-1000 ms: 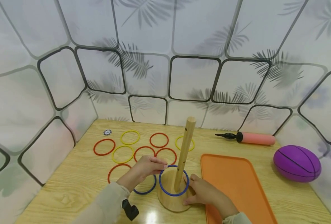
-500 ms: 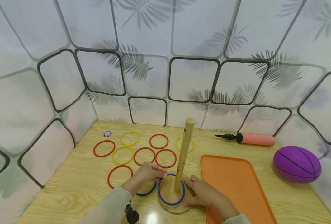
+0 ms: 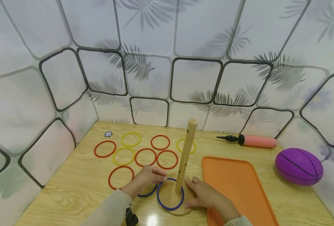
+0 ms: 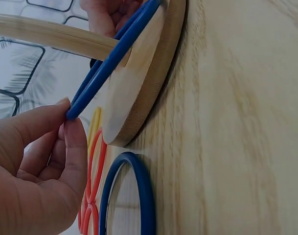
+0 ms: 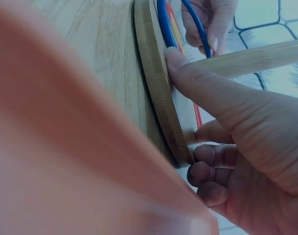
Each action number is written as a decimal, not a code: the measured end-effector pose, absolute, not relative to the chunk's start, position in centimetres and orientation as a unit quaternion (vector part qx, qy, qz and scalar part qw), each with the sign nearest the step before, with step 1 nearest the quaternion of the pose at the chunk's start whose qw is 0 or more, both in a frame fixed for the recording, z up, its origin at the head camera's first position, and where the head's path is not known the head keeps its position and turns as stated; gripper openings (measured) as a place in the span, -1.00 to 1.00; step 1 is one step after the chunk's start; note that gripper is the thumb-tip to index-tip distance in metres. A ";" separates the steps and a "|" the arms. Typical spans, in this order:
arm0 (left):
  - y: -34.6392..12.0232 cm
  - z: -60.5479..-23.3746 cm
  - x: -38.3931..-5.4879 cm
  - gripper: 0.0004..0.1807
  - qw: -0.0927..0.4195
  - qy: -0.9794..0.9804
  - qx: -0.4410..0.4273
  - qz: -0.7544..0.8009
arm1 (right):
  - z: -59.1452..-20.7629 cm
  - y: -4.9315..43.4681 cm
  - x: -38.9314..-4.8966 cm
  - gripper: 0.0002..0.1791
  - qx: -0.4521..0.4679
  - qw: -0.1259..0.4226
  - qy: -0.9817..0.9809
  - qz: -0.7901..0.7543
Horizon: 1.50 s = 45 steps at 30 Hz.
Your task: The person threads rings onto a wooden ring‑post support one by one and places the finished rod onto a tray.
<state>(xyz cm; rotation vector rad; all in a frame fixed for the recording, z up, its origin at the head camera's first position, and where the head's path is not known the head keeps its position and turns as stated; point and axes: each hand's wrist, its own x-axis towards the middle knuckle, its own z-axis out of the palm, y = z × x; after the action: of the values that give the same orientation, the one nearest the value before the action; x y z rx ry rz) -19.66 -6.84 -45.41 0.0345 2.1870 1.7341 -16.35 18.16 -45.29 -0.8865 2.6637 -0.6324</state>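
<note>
My left hand (image 3: pixel 146 179) pinches a blue ring (image 3: pixel 169 209) between thumb and fingers at its left side. That ring encircles the post of a wooden peg stand (image 3: pixel 187 147), low down. In the left wrist view the held ring (image 4: pixel 109 66) is tilted, its pinched side lifted off the round base (image 4: pixel 139 83). My right hand (image 3: pixel 207 194) holds the base at its right edge, and in the right wrist view the thumb lies on top with fingers curled by the rim. A second blue ring (image 3: pixel 147 195) lies on the table, partly hidden by my left hand.
Several red rings (image 3: pixel 105 141) and yellow rings (image 3: pixel 131 132) lie flat behind and left of the stand. An orange tray (image 3: pixel 234 185) is close on the right. Beyond it are a pink hand pump (image 3: pixel 258 141) and a purple ball (image 3: pixel 299 166). A chip (image 3: pixel 108 134) lies back left.
The blue ring has come down along the post and shifted slightly left with my left hand, which is lower than before. My right hand has stayed on the base.
</note>
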 end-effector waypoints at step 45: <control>-21.1 -45.1 -20.5 -0.53 0.103 0.758 -0.019 0.644 | -45.4 18.3 -16.5 0.09 -0.299 0.150 0.914 -0.231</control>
<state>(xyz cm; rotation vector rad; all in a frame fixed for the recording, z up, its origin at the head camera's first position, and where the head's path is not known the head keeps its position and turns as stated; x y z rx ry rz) -20.52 -21.15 -45.06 -0.0568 2.2361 1.8993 -16.45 18.28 -45.44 -0.8595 2.6252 -0.6647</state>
